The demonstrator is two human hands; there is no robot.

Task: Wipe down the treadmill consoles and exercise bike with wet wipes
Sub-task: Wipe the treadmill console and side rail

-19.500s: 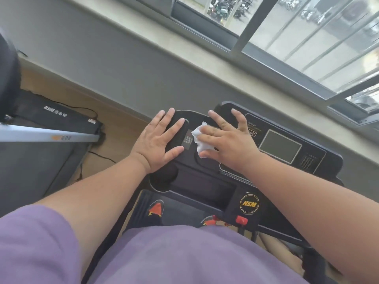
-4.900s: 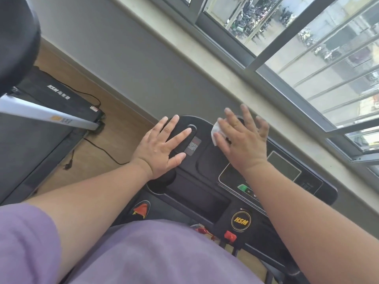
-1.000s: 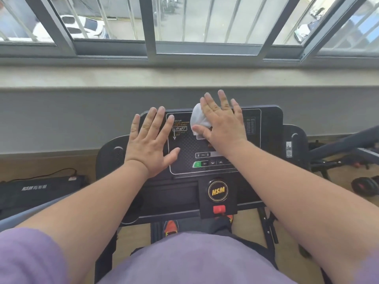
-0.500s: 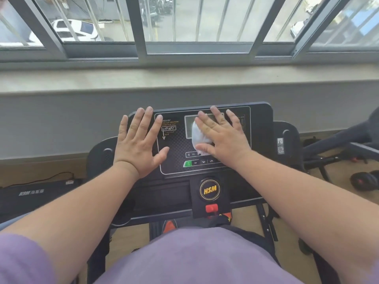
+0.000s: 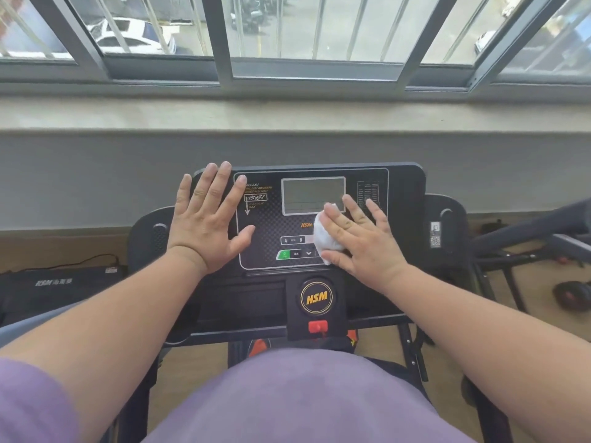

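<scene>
A black treadmill console (image 5: 403,187) with a grey display (image 5: 311,193) and a button row stands right in front of me. My left hand (image 5: 208,222) lies flat with spread fingers on the console's left side. My right hand (image 5: 361,241) presses a crumpled white wet wipe (image 5: 323,239) against the panel, just below the display's lower right corner. The fingers are straight, and most of the wipe is hidden beneath them.
A grey wall and window sill (image 5: 287,116) run close behind the console. Another black treadmill base (image 5: 60,282) with a cable lies on the floor at left. Dark frame bars of other equipment (image 5: 524,235) stand at right. An orange HSM badge (image 5: 316,297) and red safety clip (image 5: 317,326) sit below the panel.
My right hand has slid the wipe down and to the right, off the display toward the button row. My left hand has stayed flat on the console's left side.
</scene>
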